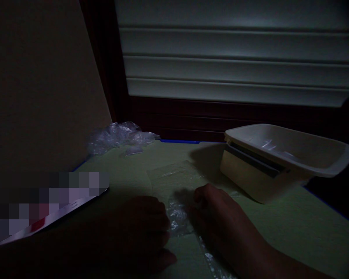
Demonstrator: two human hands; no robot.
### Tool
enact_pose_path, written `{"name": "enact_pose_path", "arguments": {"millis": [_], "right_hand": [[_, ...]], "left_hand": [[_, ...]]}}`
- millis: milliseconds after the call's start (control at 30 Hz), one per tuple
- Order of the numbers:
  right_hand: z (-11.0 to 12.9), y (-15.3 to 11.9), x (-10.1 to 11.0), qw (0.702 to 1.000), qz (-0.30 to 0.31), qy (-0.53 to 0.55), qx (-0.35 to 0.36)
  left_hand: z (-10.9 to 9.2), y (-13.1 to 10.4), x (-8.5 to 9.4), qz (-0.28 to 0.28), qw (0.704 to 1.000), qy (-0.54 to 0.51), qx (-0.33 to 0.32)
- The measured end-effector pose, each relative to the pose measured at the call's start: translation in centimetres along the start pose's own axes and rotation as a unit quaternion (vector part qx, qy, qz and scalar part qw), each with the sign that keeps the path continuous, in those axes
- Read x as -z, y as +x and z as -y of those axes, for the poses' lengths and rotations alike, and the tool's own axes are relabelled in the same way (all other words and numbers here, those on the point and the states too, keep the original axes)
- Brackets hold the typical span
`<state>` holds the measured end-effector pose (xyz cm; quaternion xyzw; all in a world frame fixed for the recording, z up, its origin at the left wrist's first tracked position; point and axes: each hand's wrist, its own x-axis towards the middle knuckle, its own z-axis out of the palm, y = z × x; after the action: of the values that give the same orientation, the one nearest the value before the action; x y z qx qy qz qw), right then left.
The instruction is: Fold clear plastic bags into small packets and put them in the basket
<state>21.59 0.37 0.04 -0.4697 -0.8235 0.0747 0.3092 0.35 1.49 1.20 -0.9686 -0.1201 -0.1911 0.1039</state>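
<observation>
Behind everything runs the pale slatted shutter [221, 42], and below it spreads the green tabletop [296, 221], which gives the hands a flat surface to work against. The cream plastic tub [244, 182] stands toward the far right, probably set to one side to be within reach without crowding the hands; shiny clear pieces show inside it. At lower left lies a flat, white-edged item [55, 217], its upper part pixelated beyond naming. The heap of crumpled clear plastic [113, 137] sits at the far left corner, out of the hands' way. Both hands are near the middle, apart from each other: the left hand [148, 228] is low and deep in shadow, the right hand [218, 209] is curled at the other side of the clear plastic film [174, 174]. That film, perhaps a bag, lies on the tabletop between and beyond them, wrinkled where it passes between the hands, as if they steady it from both sides. The light is too poor to tell whether either hand pinches it or merely rests there. Smallest, the blue strip [180, 142] lines the far edge.
</observation>
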Motion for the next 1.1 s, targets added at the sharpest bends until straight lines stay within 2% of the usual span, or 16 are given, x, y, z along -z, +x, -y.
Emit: {"name": "enact_pose_path", "arguments": {"millis": [100, 167, 300, 467, 600, 667, 800, 1033, 1100], "right_hand": [[-0.1, -0.3, 0.7, 0.989, -0.009, -0.012, 0.150], [0.1, -0.5, 0.9, 0.974, 0.006, -0.020, 0.225], [0.5, -0.9, 0.5, 0.956, 0.010, -0.032, 0.293], [0.3, -1.1, -0.4, 0.950, -0.001, -0.047, 0.309], [-0.4, -1.2, -1.3, 0.942, -0.085, -0.036, 0.322], [-0.4, -1.2, -1.2, 0.943, -0.077, -0.037, 0.322], [0.0, -1.3, -0.3, 0.946, -0.010, -0.068, 0.316], [-0.3, -1.4, -1.5, 0.939, -0.090, -0.045, 0.328], [-0.2, -1.3, -1.0, 0.943, -0.063, -0.055, 0.321]], "left_hand": [[0.0, -0.1, -0.2, 0.015, 1.000, -0.003, 0.014], [0.0, -0.1, -0.3, 0.012, 1.000, -0.009, 0.012], [0.1, 0.2, -0.1, -0.015, 0.998, -0.058, 0.018], [0.5, -0.1, -0.1, -0.021, 0.990, -0.139, 0.015], [0.6, -0.6, -0.7, -0.028, 0.987, -0.152, 0.038], [0.6, -0.8, -1.1, -0.040, 0.988, -0.138, 0.057], [0.8, -1.0, -1.8, -0.063, 0.986, -0.089, 0.124], [0.7, -1.0, -2.3, -0.067, 0.983, -0.067, 0.157], [0.7, -1.0, -2.2, -0.062, 0.984, -0.065, 0.155]]}}
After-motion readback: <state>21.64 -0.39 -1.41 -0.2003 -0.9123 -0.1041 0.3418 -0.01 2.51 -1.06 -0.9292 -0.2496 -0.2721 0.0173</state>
